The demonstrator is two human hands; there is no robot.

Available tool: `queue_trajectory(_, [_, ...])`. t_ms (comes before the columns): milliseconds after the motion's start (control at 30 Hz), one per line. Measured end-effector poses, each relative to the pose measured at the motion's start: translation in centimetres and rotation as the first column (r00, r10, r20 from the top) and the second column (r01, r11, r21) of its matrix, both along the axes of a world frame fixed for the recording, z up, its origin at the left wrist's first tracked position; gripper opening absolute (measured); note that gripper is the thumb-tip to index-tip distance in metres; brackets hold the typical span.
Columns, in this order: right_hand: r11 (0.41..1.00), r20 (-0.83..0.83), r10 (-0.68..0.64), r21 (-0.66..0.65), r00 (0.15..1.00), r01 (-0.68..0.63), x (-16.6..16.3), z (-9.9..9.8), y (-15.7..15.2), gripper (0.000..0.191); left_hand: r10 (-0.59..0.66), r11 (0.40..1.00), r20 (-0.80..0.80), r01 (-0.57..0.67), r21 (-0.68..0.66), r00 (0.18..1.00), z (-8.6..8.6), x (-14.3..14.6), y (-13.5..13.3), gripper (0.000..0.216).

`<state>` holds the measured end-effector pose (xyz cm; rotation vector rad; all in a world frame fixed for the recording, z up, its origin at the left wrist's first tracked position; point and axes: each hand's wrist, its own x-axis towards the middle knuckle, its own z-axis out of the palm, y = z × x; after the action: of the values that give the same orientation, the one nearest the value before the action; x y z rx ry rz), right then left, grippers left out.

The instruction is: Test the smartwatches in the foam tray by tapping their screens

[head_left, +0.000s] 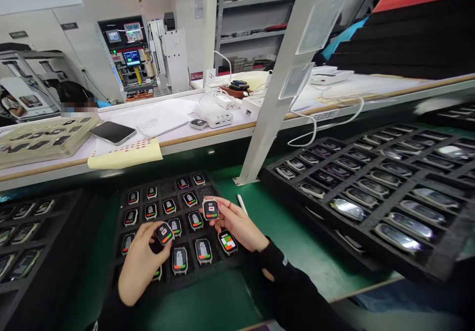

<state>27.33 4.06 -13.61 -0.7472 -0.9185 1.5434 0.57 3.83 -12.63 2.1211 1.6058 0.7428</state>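
A raised shelf (208,137) runs along the far edge of the green bench (297,222), carrying a pale tray (79,143) at its left end, a dark phone (113,133), a white multi-port box (214,111) and loose papers (163,118). A yellow sheet (126,158) hangs over its front edge, and a white cable (315,128) loops down farther right. A slanting white post (267,123) stands on the bench between the middle tray (166,186) and the right-hand tray (426,266), which is filled with dark-screened watches and overlaps another tray below. A white pen (242,205) lies near the post's foot, partly behind the right hand (239,222). Another black tray (70,232) fills the bench's left side.

Both hands work above the middle tray, sleeves entering from the bench's near edge. The left hand (141,257), its back toward the camera, pinches a tilted watch (164,233) between thumb and fingers over the tray's left half. The right hand reaches in across the tray's right edge, thumb and fingers closed around a second watch (211,209) (its screen, with a red-and-green strip, faces the camera). A colour-block watch (227,242) sits just below it, by the tray's near right corner.
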Motion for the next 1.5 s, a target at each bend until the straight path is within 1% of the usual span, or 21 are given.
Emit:
queue_trajectory(67, [1.0, -0.004, -0.007, -0.004, 1.0, 0.007, 0.1, 0.0, 0.0, 0.052, 0.017, 0.996, 0.085, -0.024, 0.082, 0.996, 1.2, 1.4, 0.0, 0.037])
queue_trajectory(133, [1.0, -0.007, -0.005, -0.007, 1.0, 0.005, 0.0, 0.0, -0.1, 0.052, 0.015, 0.99, 0.154, -0.036, 0.136, 0.988, 2.3, 3.2, 0.1, 0.039])
queue_trajectory(233, [1.0, -0.041, 0.011, -0.013, 0.999, -0.012, -0.2, -0.1, -0.1, 0.051, -0.042, 0.99, 0.277, 0.002, 0.143, 0.96, 3.5, 5.6, 0.4, 0.038])
queue_trajectory(267, [1.0, -0.059, 0.016, -0.016, 0.998, -0.017, -0.3, -0.1, 0.0, 0.05, -0.068, 0.992, 0.33, 0.029, 0.122, 0.942, 3.6, 6.2, 0.6, 0.037])
queue_trajectory(333, [0.999, -0.108, 0.03, -0.028, 0.994, -0.034, -0.5, 0.0, 0.0, 0.048, -0.095, 0.995, 0.455, 0.089, 0.036, 0.885, 3.5, 7.1, 0.9, 0.036])
queue_trajectory(367, [0.998, -0.136, 0.041, -0.035, 0.99, -0.047, -0.6, 0.1, 0.0, 0.046, -0.089, 0.993, 0.518, 0.116, -0.02, 0.851, 3.4, 7.4, 1.0, 0.037])
queue_trajectory(433, [0.996, -0.194, 0.072, -0.046, 0.978, -0.083, -0.7, 0.3, -0.2, 0.044, -0.035, 0.981, 0.612, 0.143, -0.128, 0.79, 3.0, 7.8, 1.2, 0.042])
queue_trajectory(533, [0.991, -0.251, 0.109, -0.051, 0.962, -0.126, -0.7, 0.6, -0.3, 0.044, 0.038, 0.964, 0.681, 0.152, -0.216, 0.732, 2.5, 8.0, 1.2, 0.049])
queue_trajectory(633, [0.989, -0.268, 0.13, -0.036, 0.955, -0.145, -0.6, 0.5, -0.4, 0.045, 0.055, 0.934, 0.74, 0.228, -0.276, 0.67, 2.4, 7.8, 0.9, 0.053])
queue_trajectory(700, [0.987, -0.276, 0.149, -0.02, 0.95, -0.16, -0.6, 0.3, -0.4, 0.045, 0.081, 0.916, 0.756, 0.25, -0.313, 0.649, 2.4, 7.6, 0.7, 0.055])
queue_trajectory(800, [0.983, -0.291, 0.173, -0.012, 0.941, -0.185, -0.7, 0.1, -0.5, 0.043, 0.138, 0.903, 0.756, 0.232, -0.361, 0.64, 2.0, 7.4, 0.3, 0.056])
queue_trajectory(867, [0.981, -0.295, 0.18, -0.019, 0.938, -0.194, -0.9, 0.0, -0.5, 0.043, 0.145, 0.908, 0.743, 0.211, -0.362, 0.653, 1.6, 7.4, 0.1, 0.051])
queue_trajectory(900, [0.98, -0.295, 0.182, -0.022, 0.938, -0.197, -1.1, 0.0, -0.6, 0.043, 0.133, 0.921, 0.724, 0.186, -0.343, 0.677, 1.3, 7.5, 0.0, 0.047])
queue_trajectory(1000, [0.977, -0.297, 0.198, -0.016, 0.934, -0.212, -1.4, -0.2, -0.7, 0.043, 0.085, 0.972, 0.619, 0.071, -0.224, 0.781, 0.8, 7.6, -0.3, 0.033])
queue_trajectory(1100, [0.973, -0.286, 0.217, -0.009, 0.933, -0.229, -1.6, -0.3, -0.8, 0.044, 0.078, 0.989, 0.543, 0.005, -0.149, 0.836, 0.6, 7.9, -0.7, 0.027])
queue_trajectory(1233, [0.973, -0.276, 0.218, -0.019, 0.936, -0.231, -1.6, -0.2, -0.8, 0.045, 0.086, 0.991, 0.506, -0.02, -0.133, 0.858, 0.7, 8.1, -1.0, 0.028])
queue_trajectory(1500, [0.973, -0.246, 0.204, -0.055, 0.948, -0.224, -1.6, -0.4, -0.9, 0.049, 0.135, 0.984, 0.483, -0.06, -0.168, 0.865, 0.8, 8.0, -1.4, 0.03])
